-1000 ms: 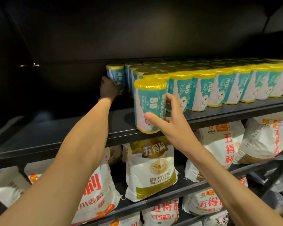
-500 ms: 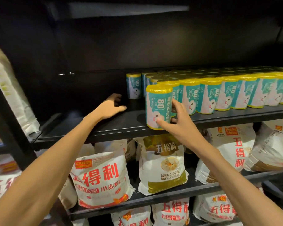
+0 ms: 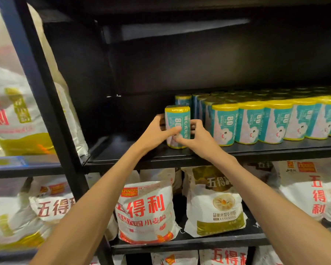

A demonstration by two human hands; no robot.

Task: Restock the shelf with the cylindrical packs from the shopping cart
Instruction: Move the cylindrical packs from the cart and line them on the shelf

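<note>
A teal cylindrical pack (image 3: 177, 119) with a yellow top stands upright near the front of the black shelf (image 3: 134, 155), just left of the stocked rows. My left hand (image 3: 157, 131) grips its left side, thumb across the front. My right hand (image 3: 194, 134) holds its right side with curled fingers. A long row of matching packs (image 3: 275, 121) fills the shelf to the right, with more rows behind. The shopping cart is out of view.
Left of the held pack the shelf is bare up to a black upright post (image 3: 46, 104). White flour bags (image 3: 145, 211) crowd the lower shelves. More bags (image 3: 13, 115) sit in the bay to the left.
My left hand came over from the bare shelf to grip the pack. The pack shifted left and deeper onto the shelf. The view moved closer and to the left.
</note>
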